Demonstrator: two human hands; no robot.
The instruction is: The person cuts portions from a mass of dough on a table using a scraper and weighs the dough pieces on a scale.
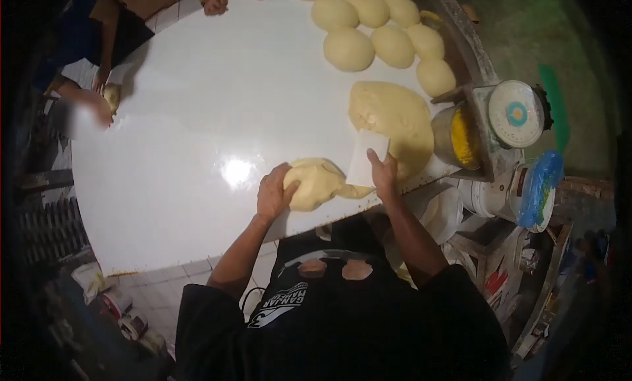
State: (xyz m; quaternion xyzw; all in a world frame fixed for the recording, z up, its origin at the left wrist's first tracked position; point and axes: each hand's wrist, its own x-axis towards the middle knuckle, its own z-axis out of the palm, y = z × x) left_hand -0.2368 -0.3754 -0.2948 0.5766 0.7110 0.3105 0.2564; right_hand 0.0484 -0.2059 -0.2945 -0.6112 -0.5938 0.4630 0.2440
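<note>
The left hand (272, 195) is closed, thumb and fingers, on the left edge of a lumpy piece of dough (315, 183), which rests on the table (184, 151) close to its near edge. The right hand (384, 174) is clamped on a flat white scraper (364, 158), whose upper end overlaps the large dough mass (409, 118). A narrow tongue of dough runs from the piece toward the scraper's lower end, so the piece looks not yet rounded; whether it is cut fully free of the mass I cannot tell. The large mass lies undivided for the most part, a sizeable amount left in one body. Beyond it, a cluster of smooth, rounded dough pieces (349, 50) appears already shaped. To the right stand a metal container (447, 139) with something yellow inside and a dial scale (517, 114). Across the table, another person's hands (215, 4) rest at the far edge.
</note>
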